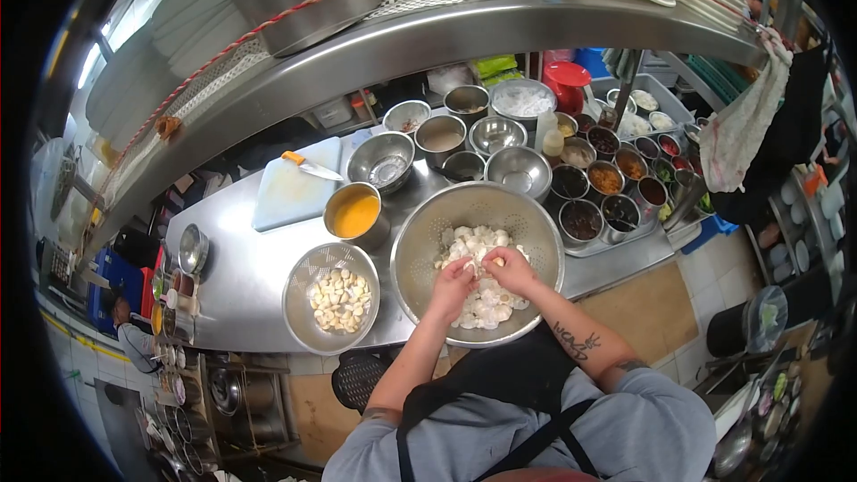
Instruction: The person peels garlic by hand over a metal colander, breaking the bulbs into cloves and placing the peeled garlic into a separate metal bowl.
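Note:
Both of my hands are over a large perforated metal colander, which holds a heap of whitish garlic-like pieces. My left hand has its fingers pinched together above the heap. Close to its right, my right hand is also closed, fingertips near those of the left. A small pale piece seems to lie between the fingertips, too small to make out clearly. To the left stands a smaller colander with peeled, cream-coloured cloves in it.
A steel pot of orange liquid stands behind the smaller colander. Farther back are a pale cutting board with an orange-handled knife, metal bowls and several sauce containers. A steel shelf spans overhead. Another person is far left.

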The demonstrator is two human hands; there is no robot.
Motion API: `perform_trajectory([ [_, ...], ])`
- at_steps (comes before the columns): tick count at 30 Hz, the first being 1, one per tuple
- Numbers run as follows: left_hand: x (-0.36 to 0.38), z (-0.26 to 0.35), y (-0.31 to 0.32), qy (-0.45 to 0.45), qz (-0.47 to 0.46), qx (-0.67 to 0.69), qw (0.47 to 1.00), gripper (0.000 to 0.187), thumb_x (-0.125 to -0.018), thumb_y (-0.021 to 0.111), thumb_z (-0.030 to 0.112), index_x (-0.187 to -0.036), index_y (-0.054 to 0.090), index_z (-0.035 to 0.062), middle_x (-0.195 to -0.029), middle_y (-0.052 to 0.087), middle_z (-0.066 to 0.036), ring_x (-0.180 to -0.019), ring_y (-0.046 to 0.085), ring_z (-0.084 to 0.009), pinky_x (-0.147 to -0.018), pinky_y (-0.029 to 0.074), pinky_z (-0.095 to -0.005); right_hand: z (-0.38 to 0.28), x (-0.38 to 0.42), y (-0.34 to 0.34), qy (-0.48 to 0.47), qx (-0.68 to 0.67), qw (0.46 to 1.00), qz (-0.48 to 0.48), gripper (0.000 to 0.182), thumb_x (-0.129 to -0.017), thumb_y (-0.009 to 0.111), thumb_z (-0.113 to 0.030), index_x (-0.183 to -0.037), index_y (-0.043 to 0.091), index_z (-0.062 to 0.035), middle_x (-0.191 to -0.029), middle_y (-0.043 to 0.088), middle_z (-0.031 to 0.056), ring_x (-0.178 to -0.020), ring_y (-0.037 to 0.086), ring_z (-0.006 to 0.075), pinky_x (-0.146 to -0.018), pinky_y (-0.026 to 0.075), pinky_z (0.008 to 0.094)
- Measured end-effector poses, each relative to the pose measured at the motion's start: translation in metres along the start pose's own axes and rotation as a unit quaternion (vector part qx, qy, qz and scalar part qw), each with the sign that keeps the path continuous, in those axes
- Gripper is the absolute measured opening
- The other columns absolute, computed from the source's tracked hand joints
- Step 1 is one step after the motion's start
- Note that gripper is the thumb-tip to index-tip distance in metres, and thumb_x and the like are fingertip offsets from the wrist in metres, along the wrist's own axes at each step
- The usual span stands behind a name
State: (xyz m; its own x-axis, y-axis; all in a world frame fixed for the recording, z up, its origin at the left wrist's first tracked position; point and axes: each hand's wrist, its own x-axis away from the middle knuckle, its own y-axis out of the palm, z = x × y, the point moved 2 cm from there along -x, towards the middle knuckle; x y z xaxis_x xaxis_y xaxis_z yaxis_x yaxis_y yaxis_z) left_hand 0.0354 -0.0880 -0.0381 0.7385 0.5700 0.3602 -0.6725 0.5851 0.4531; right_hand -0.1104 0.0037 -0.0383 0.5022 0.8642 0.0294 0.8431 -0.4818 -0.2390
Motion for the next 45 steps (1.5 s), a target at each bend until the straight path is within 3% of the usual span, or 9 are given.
perform_trajectory([
  [5, -0.001, 0.0, -0.005, -0.005, -0.002, -0.018, 1.0, 0.027, -0.1, 0.058, 0.016, -0.124, 0.059, 0.0039, -0.096, 0.064, -0.003, -0.082, 0.061, -0.0117, -0.073, 0.052, -0.0252, -0.008, 0.006, 0.0, -0.042, 0.114, 0.99, 0.069, 0.025, -0.087, 0.07, -0.025, -0.095, 0.069, -0.0014, -0.084, 0.07, 0.0127, -0.08, 0.067, 0.0188, -0.076, 0.052, 0.032],
  [8, 0.007, 0.007, 0.006, 0.003, -0.019, -0.053, 0.998, 0.026, -0.101, 0.056, 0.016, -0.123, 0.059, 0.0043, -0.096, 0.064, -0.002, -0.083, 0.061, -0.0109, -0.073, 0.051, -0.0243, -0.017, 0.006, -0.001, -0.299, 0.239, 0.902, 0.2, 0.028, -0.089, 0.07, -0.03, -0.095, 0.069, -0.0021, -0.075, 0.064, 0.0078, -0.066, 0.06, 0.0123, -0.063, 0.049, 0.0274],
  [11, 0.011, 0.009, 0.013, 0.005, -0.043, -0.041, 0.998, 0.025, -0.103, 0.052, 0.016, -0.123, 0.06, 0.0041, -0.097, 0.064, -0.002, -0.083, 0.061, -0.01, -0.073, 0.051, -0.0236, -0.029, 0.01, 0.001, 0.035, 0.097, 0.995, 0.01, 0.034, -0.09, 0.069, -0.034, -0.101, 0.069, -0.0015, -0.073, 0.063, 0.0058, -0.062, 0.056, 0.0119, -0.059, 0.047, 0.0279],
  [17, 0.004, 0.005, 0.004, -0.005, -0.055, -0.007, 0.998, 0.024, -0.103, 0.049, 0.015, -0.12, 0.062, 0.004, -0.098, 0.064, -0.002, -0.079, 0.058, -0.0089, -0.071, 0.05, -0.0229, -0.026, 0.015, 0.012, 0.026, 0.04, 0.996, -0.07, 0.043, -0.095, 0.063, -0.035, -0.12, 0.062, -0.0006, -0.075, 0.067, 0.0099, -0.064, 0.062, 0.0154, -0.06, 0.049, 0.0301],
  [26, -0.002, 0.0, 0.006, 0.049, 0.016, -0.099, 0.994, 0.015, -0.099, 0.055, 0.01, -0.11, 0.062, 0.0017, -0.094, 0.066, -0.004, -0.075, 0.059, -0.0081, -0.066, 0.049, -0.0222, -0.046, 0.022, 0.019, -0.056, 0.074, 0.993, -0.075, 0.034, -0.102, 0.041, -0.019, -0.122, 0.057, 0.0023, -0.098, 0.069, 0.021, -0.092, 0.069, 0.0313, -0.084, 0.053, 0.0385],
  [32, -0.006, -0.011, 0.007, 0.12, 0.046, -0.185, 0.974, 0.012, -0.097, 0.058, 0.005, -0.106, 0.063, -0.0009, -0.09, 0.068, -0.007, -0.078, 0.063, -0.0107, -0.067, 0.052, -0.0249, -0.034, 0.021, 0.027, -0.085, 0.067, 0.992, -0.067, 0.031, -0.1, 0.039, -0.014, -0.122, 0.054, 0.0021, -0.1, 0.068, 0.025, -0.094, 0.068, 0.0377, -0.083, 0.053, 0.0415],
  [41, -0.006, -0.011, 0.006, 0.107, 0.031, -0.183, 0.977, 0.012, -0.097, 0.059, 0.008, -0.107, 0.061, 0.0007, -0.09, 0.067, -0.006, -0.077, 0.063, -0.0113, -0.067, 0.052, -0.0255, -0.03, 0.019, 0.026, -0.028, 0.138, 0.99, -0.03, 0.031, -0.098, 0.045, -0.017, -0.114, 0.059, 0.0056, -0.093, 0.069, 0.0265, -0.09, 0.069, 0.0395, -0.078, 0.054, 0.0427],
  [44, -0.007, -0.006, 0.002, 0.052, 0.015, -0.101, 0.993, 0.015, -0.098, 0.06, 0.011, -0.11, 0.059, 0.0023, -0.091, 0.066, -0.005, -0.076, 0.062, -0.0113, -0.066, 0.05, -0.0244, -0.006, 0.005, 0.021, -0.052, 0.081, 0.995, -0.03, 0.026, -0.098, 0.049, -0.014, -0.112, 0.063, 0.0023, -0.088, 0.071, 0.0172, -0.074, 0.07, 0.0236, -0.066, 0.054, 0.0347],
  [45, -0.003, -0.002, 0.004, 0.036, 0.012, -0.064, 0.997, 0.016, -0.098, 0.059, 0.011, -0.111, 0.057, 0.0023, -0.091, 0.065, -0.005, -0.076, 0.061, -0.0112, -0.065, 0.049, -0.0244, -0.01, 0.005, 0.019, -0.003, 0.028, 0.998, -0.047, 0.025, -0.098, 0.051, -0.015, -0.111, 0.064, 0.0015, -0.087, 0.071, 0.0143, -0.07, 0.067, 0.0196, -0.062, 0.053, 0.0321],
])
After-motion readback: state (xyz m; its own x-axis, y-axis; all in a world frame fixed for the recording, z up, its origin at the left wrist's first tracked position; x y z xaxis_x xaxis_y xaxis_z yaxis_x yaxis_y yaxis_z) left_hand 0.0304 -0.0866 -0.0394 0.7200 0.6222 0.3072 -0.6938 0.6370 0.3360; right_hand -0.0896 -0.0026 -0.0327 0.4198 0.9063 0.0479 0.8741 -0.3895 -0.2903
